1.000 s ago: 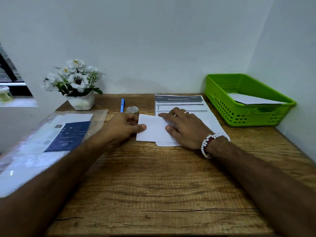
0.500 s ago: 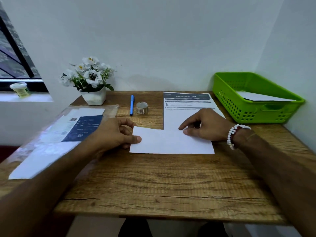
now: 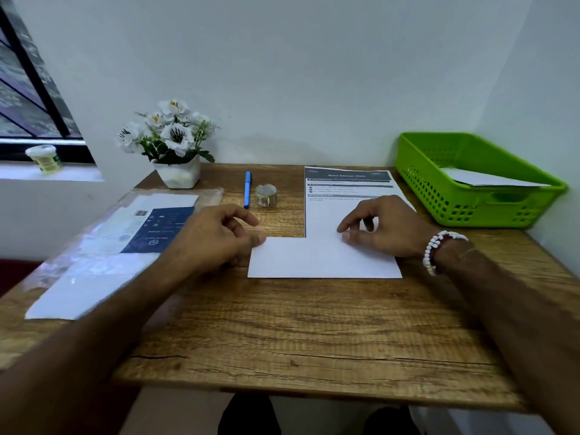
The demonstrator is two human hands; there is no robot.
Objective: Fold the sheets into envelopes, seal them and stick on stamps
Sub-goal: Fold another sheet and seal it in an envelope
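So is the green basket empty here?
Not empty: a white sheet lies inside the green basket, showing above its front rim.

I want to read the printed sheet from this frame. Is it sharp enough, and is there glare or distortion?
Head view: on the printed sheet the heading is legible, small lines blur; glare whitens the plastic sleeve; wide-angle distortion skews the table edges; lighting soft, shadows faint.
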